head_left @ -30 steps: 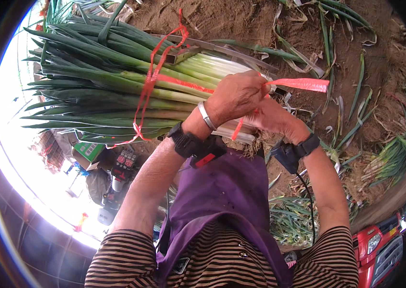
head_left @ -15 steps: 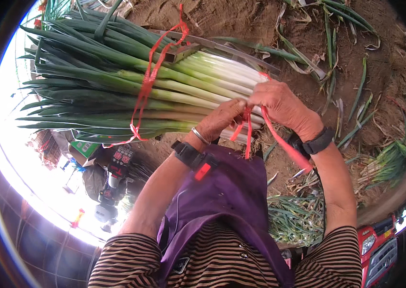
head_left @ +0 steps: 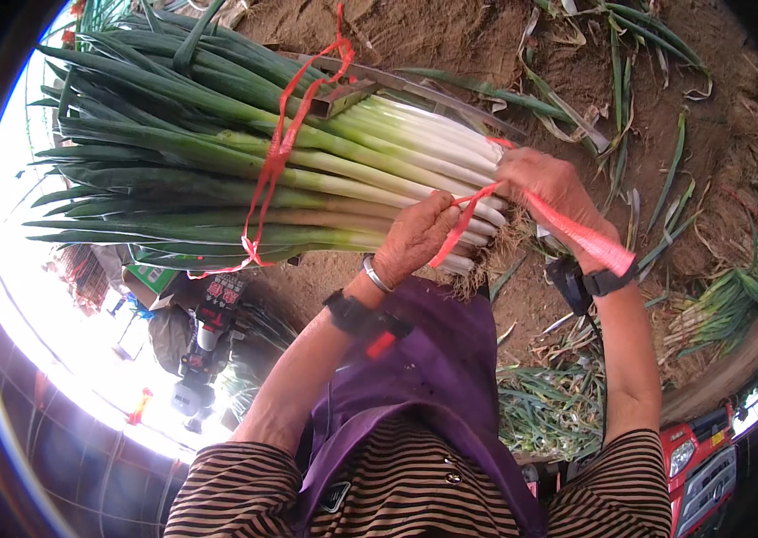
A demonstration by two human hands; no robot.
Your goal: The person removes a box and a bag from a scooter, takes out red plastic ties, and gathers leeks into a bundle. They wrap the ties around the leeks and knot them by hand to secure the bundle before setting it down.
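A big bundle of long green onions (head_left: pixel 343 184) lies across in front of me, green leaves to the left, white stems and roots to the right. My left hand (head_left: pixel 417 235) is closed on a red plastic ribbon (head_left: pixel 471 213) at the near side of the white ends. Just right of it, my right hand (head_left: pixel 551 186) grips the same ribbon, with a stretch of it taut between the two hands. A loose tail of ribbon hangs over the right wrist. Another red ribbon (head_left: pixel 276 152) is wrapped round the leafy part.
A metal frame (head_left: pixel 343 99) touches the bundle's far side. Loose leaves (head_left: pixel 617 90) litter the brown soil (head_left: pixel 451 36). More onions lie in a pile (head_left: pixel 724 296) at the right and in a heap (head_left: pixel 549 408) near me. A red vehicle (head_left: pixel 702 466) stands at lower right.
My hands have drawn apart, the right one moving right and the left slightly left and down. The ribbon between them is now stretched out, and its tail has swung up over the right wrist.
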